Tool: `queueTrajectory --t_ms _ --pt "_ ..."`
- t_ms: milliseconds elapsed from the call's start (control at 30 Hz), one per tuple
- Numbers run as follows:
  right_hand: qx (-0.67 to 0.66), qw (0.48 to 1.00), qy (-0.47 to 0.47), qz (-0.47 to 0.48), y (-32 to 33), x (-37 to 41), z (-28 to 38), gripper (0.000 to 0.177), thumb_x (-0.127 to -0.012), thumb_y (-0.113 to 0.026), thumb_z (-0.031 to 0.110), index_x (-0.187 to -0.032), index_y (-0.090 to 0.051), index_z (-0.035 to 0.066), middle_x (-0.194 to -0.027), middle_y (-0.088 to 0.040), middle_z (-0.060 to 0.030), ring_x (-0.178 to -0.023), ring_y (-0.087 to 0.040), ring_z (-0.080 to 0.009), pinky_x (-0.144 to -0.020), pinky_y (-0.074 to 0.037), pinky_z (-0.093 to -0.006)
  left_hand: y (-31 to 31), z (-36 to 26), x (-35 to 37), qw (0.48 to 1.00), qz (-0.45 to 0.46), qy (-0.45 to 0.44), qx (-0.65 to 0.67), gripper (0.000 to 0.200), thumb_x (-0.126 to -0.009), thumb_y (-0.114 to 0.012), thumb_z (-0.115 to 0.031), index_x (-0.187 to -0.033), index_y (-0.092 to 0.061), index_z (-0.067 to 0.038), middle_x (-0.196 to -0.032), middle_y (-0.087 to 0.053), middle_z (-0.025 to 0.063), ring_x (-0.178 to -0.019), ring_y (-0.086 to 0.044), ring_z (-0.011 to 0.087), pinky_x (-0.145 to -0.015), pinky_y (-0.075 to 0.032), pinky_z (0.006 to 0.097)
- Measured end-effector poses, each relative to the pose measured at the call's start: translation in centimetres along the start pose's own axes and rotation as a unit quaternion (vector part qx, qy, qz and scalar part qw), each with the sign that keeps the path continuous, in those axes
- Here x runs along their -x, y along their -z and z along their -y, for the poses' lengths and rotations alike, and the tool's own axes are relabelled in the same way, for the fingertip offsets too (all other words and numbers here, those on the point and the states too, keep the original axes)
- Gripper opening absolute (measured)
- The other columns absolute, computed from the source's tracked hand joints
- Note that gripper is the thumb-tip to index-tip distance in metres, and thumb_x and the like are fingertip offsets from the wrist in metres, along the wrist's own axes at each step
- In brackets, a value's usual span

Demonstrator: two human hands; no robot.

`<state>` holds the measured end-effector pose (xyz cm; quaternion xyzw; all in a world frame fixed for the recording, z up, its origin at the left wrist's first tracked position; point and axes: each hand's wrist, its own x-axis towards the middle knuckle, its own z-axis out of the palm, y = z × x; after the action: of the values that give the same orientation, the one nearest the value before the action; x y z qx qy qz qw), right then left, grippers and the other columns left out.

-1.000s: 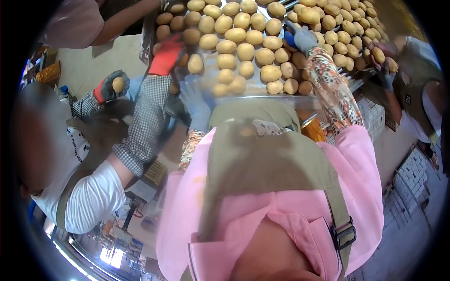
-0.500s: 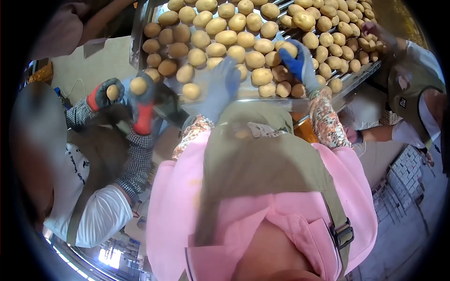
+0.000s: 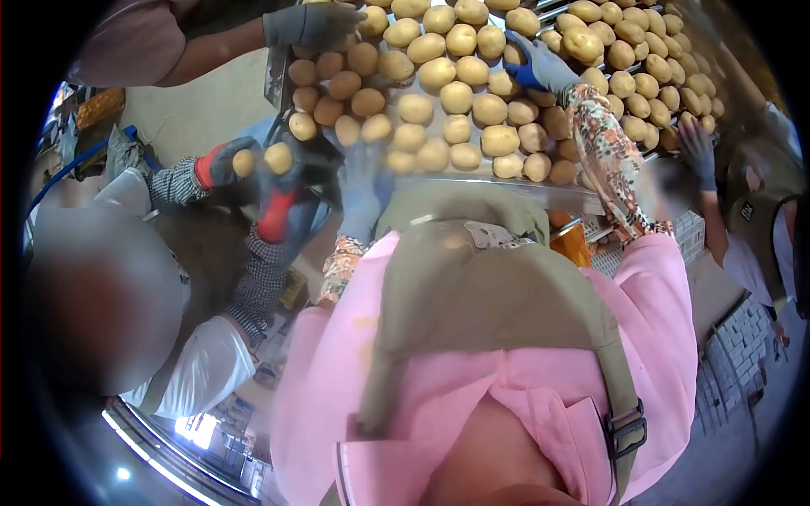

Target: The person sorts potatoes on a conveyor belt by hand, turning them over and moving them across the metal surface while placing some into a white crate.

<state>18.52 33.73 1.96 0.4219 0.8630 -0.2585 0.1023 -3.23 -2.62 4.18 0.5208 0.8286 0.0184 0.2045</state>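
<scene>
My right hand, in a grey glove with blue fingers, reaches over the potatoes on the metal sorting table. Its thumb and forefinger are apart, on either side of a potato that is partly shaded. I cannot see a firm grip on it. My left hand, in a similar glove, is at the table's near left edge. Motion smears its fingers, just below a potato. Several potatoes lie spread in loose rows between my hands.
At the left, a co-worker's gloved hands hold two potatoes. Another person's gloved hand reaches in from the top left. To the right, a further gloved hand is beside metal rollers heaped with potatoes. A white crate stands below.
My left hand has drawn left and down toward the table edge. My right hand has moved farther up over the potatoes. A gloved hand has come in at the top left.
</scene>
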Motion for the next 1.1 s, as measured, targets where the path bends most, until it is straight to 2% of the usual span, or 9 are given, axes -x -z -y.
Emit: queueTrajectory --t_ms 167,200,300,400,533,633,867,967,1100 --pt "-0.145 0.984 -0.023 -0.103 -1.6 0.5 0.1 0.067 -0.072 -0.075 0.039 -0.132 -0.049 0.024 -0.126 -0.052 -0.0223 -0.114 -0.056 -0.037 -0.097 -0.046 -0.0447 -1.7 0.6 -0.4 0.984 -0.173 0.018 0.035 0.049 -0.089 -0.061 -0.026 -0.133 -0.052 -0.007 -0.136 -0.047 0.0235 -0.126 -0.044 0.0409 -0.105 -0.033 0.049" --pt "-0.32 0.941 -0.021 -0.112 -1.4 1.2 0.8 0.067 -0.069 -0.081 0.031 -0.128 -0.052 0.016 -0.12 -0.055 -0.0188 -0.108 -0.058 -0.0293 -0.09 -0.051 -0.0394 -0.9 -0.2 -1.4 0.977 -0.197 -0.01 0.084 0.047 -0.09 -0.06 -0.025 -0.132 -0.053 -0.006 -0.134 -0.049 0.0232 -0.122 -0.047 0.0407 -0.103 -0.036 0.0475" --pt "-0.34 0.91 0.049 -0.231 -0.2 6.2 3.1 0.068 -0.072 -0.081 0.026 -0.128 -0.049 0.007 -0.116 -0.056 -0.0138 -0.104 -0.058 -0.0232 -0.084 -0.052 -0.0328 1.9 -3.9 -4.0 0.954 -0.225 -0.084 0.177 0.043 -0.092 -0.06 -0.022 -0.13 -0.053 -0.004 -0.124 -0.057 0.0205 -0.11 -0.058 0.0351 -0.094 -0.045 0.0401" --pt "-0.563 0.823 -0.055 -0.054 -1.3 11.7 5.1 0.061 -0.079 -0.078 0.024 -0.128 -0.046 0.003 -0.111 -0.056 -0.0075 -0.1 -0.056 -0.0191 -0.084 -0.05 -0.0321 4.1 -8.0 -5.6 0.886 0.067 0.027 0.458 0.049 -0.091 -0.064 -0.024 -0.132 -0.051 -0.002 -0.12 -0.061 0.0156 -0.109 -0.059 0.022 -0.094 -0.046 0.0346" --pt "-0.577 0.813 -0.064 -0.05 -3.0 17.1 7.4 0.052 -0.084 -0.073 0.031 -0.122 -0.05 0.003 -0.112 -0.056 -0.0059 -0.099 -0.056 -0.0138 -0.084 -0.049 -0.0286 4.5 -12.7 -5.0 0.902 0.163 -0.103 0.387 0.06 -0.088 -0.068 -0.021 -0.14 -0.044 -0.006 -0.122 -0.06 0.0108 -0.106 -0.057 0.0167 -0.093 -0.046 0.0317" --pt "-0.69 0.711 -0.127 -0.047 -3.9 18.9 9.4 0.053 -0.087 -0.069 0.037 -0.124 -0.052 0.002 -0.114 -0.057 -0.0087 -0.103 -0.057 -0.0156 -0.086 -0.049 -0.03 6.7 -14.9 -4.1 0.845 0.276 -0.146 0.434 0.065 -0.086 -0.07 -0.019 -0.142 -0.04 -0.006 -0.125 -0.058 0.0121 -0.11 -0.056 0.0183 -0.096 -0.045 0.0327" --pt "-0.398 0.915 0.019 -0.065 -4.1 20.2 9.1 0.041 -0.099 -0.048 0.022 -0.136 -0.048 0.004 -0.128 -0.057 -0.0124 -0.11 -0.058 -0.0199 -0.096 -0.046 -0.0305 5.2 -13.8 -2.5 0.861 0.201 -0.139 0.446 0.066 -0.084 -0.074 -0.02 -0.141 -0.043 -0.008 -0.13 -0.057 0.0128 -0.117 -0.055 0.0224 -0.097 -0.046 0.0349" --pt "-0.389 0.9 0.115 -0.159 -4.5 20.2 8.5 0.065 -0.075 -0.071 0.006 -0.135 -0.048 0.003 -0.128 -0.057 -0.0171 -0.115 -0.058 -0.0326 -0.097 -0.046 -0.0365 4.6 -13.1 -2.3 0.873 0.147 -0.142 0.443 0.068 -0.083 -0.075 -0.023 -0.141 -0.043 -0.009 -0.131 -0.057 0.0152 -0.117 -0.058 0.0258 -0.096 -0.047 0.0362" --pt "-0.389 0.891 0.131 -0.193 -4.5 20.8 9.3 0.06 -0.078 -0.068 0.003 -0.135 -0.048 0.003 -0.128 -0.057 -0.0149 -0.115 -0.058 -0.0291 -0.098 -0.046 -0.0357 4.3 -12.9 -2.0 0.869 0.126 -0.137 0.459 0.069 -0.081 -0.077 -0.021 -0.14 -0.045 -0.009 -0.13 -0.058 0.0152 -0.117 -0.058 0.0246 -0.096 -0.046 0.0356"
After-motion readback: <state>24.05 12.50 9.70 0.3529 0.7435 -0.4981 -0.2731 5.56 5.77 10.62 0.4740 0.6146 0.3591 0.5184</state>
